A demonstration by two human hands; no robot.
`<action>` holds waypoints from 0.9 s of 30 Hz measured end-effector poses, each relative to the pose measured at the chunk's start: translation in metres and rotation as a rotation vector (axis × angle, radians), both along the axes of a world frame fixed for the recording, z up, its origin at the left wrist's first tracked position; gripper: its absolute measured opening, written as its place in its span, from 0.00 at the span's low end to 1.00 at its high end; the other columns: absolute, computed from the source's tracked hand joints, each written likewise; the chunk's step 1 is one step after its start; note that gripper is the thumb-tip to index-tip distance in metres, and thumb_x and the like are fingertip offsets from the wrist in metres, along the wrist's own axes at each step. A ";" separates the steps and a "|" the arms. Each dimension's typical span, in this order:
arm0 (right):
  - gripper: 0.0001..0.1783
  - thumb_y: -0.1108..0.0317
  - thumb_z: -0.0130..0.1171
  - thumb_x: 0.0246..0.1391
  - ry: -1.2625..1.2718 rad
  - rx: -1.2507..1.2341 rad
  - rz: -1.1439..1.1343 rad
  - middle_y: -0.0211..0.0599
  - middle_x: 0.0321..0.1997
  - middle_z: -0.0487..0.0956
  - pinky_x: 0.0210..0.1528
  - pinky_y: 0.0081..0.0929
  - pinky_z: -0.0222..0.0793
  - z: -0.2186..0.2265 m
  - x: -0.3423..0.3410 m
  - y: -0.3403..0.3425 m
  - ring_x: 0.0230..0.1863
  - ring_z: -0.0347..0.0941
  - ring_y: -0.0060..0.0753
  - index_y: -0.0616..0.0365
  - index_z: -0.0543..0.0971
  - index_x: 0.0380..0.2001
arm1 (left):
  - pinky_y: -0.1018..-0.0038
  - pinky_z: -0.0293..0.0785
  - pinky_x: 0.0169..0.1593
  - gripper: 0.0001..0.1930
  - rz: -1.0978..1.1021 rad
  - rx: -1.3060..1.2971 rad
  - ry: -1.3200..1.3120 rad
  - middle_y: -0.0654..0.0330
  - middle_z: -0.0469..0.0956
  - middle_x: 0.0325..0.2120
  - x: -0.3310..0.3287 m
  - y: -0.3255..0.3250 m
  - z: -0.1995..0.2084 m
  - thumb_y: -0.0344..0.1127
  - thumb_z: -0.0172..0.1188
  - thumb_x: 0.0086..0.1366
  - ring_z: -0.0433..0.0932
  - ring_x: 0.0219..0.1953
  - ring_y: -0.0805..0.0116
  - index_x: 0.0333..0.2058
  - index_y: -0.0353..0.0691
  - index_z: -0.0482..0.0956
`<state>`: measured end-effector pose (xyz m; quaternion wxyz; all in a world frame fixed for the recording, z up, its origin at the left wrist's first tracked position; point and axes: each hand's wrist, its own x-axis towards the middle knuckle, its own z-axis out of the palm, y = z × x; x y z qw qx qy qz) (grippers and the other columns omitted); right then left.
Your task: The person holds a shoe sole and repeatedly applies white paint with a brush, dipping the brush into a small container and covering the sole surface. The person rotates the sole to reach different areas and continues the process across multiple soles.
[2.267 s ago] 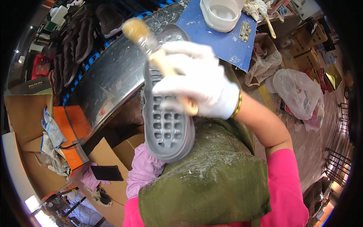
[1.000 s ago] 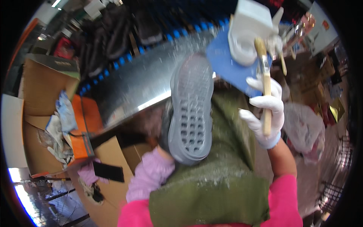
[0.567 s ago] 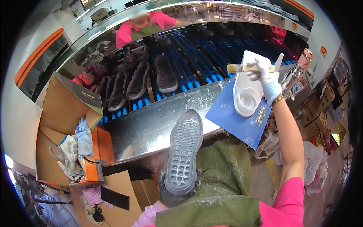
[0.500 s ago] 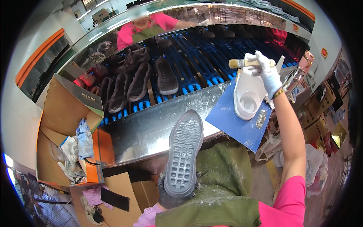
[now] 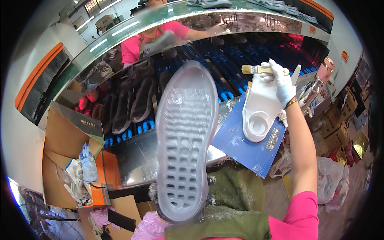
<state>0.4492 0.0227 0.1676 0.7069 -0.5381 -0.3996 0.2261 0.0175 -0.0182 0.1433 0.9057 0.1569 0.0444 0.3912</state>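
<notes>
A translucent grey shoe sole (image 5: 186, 132) stands upright close in front of me, its gridded inner side toward me. My left hand (image 5: 153, 197) holds it from behind at the heel end; most of its fingers are hidden. In a white glove, my right hand (image 5: 282, 82) is closed around the handle of a flat paintbrush (image 5: 252, 69), bristles pointing left. Beneath that hand lies a white plastic holder (image 5: 253, 105) with a round cup at its near end. It rests on a blue clipboard (image 5: 234, 146) with a metal clip.
Dark soles (image 5: 142, 102) lie on a conveyor of blue rollers (image 5: 146, 125) under a shiny metal hood. At left, an open cardboard box (image 5: 60, 156) holds gloves (image 5: 89, 166). A pink-and-chrome tool (image 5: 320, 78) stands at right, near plastic bags (image 5: 330, 180).
My left hand has raised the sole nearer, so it looks larger and covers part of the conveyor. The brush stays above the white holder, and the view has shifted slightly.
</notes>
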 end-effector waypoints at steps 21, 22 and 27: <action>0.18 0.55 0.56 0.63 -0.038 0.005 -0.020 0.35 0.43 0.83 0.36 0.14 0.72 0.005 -0.008 -0.007 0.31 0.76 0.16 0.59 0.80 0.44 | 0.67 0.71 0.54 0.24 1.026 1.479 1.644 0.49 0.76 0.48 0.107 0.382 -0.153 0.47 0.55 0.67 0.76 0.49 0.58 0.58 0.42 0.71; 0.18 0.55 0.56 0.63 -0.041 -0.003 -0.044 0.34 0.41 0.83 0.35 0.14 0.73 0.003 -0.010 -0.005 0.31 0.76 0.16 0.58 0.81 0.44 | 0.67 0.69 0.56 0.25 1.246 1.656 1.836 0.49 0.76 0.51 0.101 0.402 -0.160 0.48 0.56 0.67 0.75 0.52 0.60 0.58 0.40 0.72; 0.17 0.57 0.54 0.64 0.005 -0.058 -0.016 0.32 0.34 0.82 0.38 0.15 0.72 0.005 -0.008 -0.015 0.31 0.74 0.15 0.60 0.80 0.45 | 0.67 0.69 0.56 0.25 0.611 1.602 2.256 0.48 0.76 0.51 0.126 0.405 -0.149 0.47 0.55 0.67 0.75 0.52 0.58 0.57 0.39 0.72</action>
